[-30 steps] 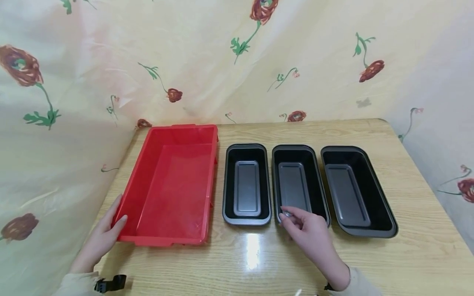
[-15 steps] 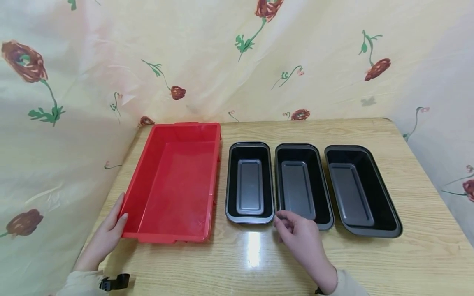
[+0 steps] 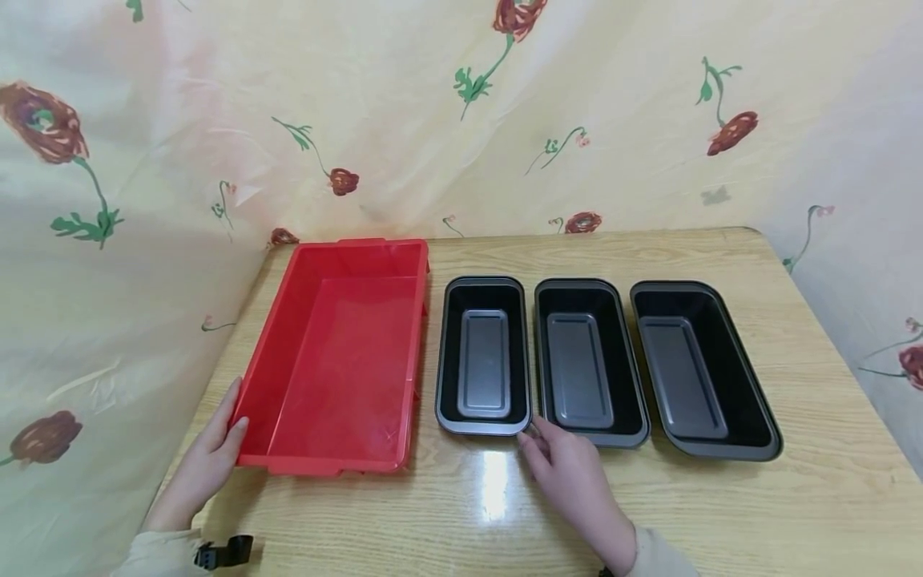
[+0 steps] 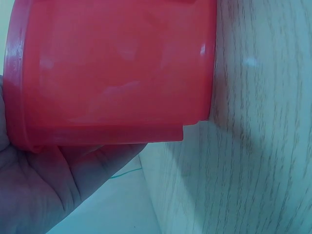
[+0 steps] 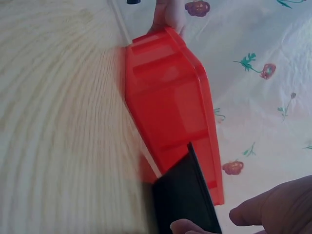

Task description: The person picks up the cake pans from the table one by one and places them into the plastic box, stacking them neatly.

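A shallow red plastic tray [image 3: 356,361] lies on the left of the table. My left hand [image 3: 205,465] grips its near left corner, thumb over the rim and fingers outside; the left wrist view shows the palm [image 4: 34,190] against the tray's outer wall. Right of the tray stands a dark metal loaf pan [image 3: 485,365]. My right hand [image 3: 573,473] is at this pan's near right corner, thumb and curled finger on either side of the rim. In the right wrist view the thumb [image 5: 253,212] and a fingertip [image 5: 185,226] flank the pan's edge.
Two more dark loaf pans, a middle one [image 3: 580,369] and a right one [image 3: 685,377], stand in a row beside the first. Beneath everything is a wood-grain table [image 3: 404,521]. A flowered sheet [image 3: 404,128] hangs behind and along the sides.
My right hand has moved left, from the near rim of the middle loaf pan to the near right corner of the left one. The left hand keeps its grip on the tray.
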The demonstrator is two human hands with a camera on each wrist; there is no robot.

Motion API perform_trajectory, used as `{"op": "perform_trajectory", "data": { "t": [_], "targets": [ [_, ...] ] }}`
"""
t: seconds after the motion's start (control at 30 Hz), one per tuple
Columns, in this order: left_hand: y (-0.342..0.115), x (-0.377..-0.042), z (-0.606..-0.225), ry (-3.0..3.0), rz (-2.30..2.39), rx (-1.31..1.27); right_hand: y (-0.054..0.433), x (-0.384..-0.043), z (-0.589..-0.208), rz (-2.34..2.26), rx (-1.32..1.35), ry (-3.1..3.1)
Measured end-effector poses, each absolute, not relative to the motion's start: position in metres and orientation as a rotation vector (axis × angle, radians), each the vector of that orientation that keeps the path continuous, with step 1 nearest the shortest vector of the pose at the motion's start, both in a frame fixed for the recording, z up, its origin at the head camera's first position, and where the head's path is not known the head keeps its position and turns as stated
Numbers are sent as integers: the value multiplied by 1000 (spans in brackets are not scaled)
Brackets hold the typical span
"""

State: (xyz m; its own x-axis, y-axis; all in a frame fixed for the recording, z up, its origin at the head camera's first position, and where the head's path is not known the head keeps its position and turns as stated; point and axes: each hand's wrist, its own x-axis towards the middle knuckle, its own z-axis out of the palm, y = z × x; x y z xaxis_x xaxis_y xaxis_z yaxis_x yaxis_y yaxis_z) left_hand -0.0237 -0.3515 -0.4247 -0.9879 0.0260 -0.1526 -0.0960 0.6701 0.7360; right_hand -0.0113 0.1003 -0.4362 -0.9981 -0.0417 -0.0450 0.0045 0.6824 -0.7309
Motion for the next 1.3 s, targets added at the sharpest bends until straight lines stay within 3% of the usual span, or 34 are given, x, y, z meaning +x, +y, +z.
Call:
{"op": "perform_trajectory", "data": {
  "t": [0.27, 0.63, 0.83, 1.3],
  "targets": [
    [-351, -25, -425, 2718, 1165, -97, 92, -19, -445, -1524, 62, 2541],
    [-353, -23, -423, 2725, 1191, -94, 71, -25, -457, -1554, -12, 2625],
    [-350, -24, -425, 2726, 1225, -73, 67, -26, -464, -1772, 154, 2404],
    [-348, -23, -424, 2727, 1200, -115, 78, -25, -449, -2176, 175, 2059]
  ]
}}
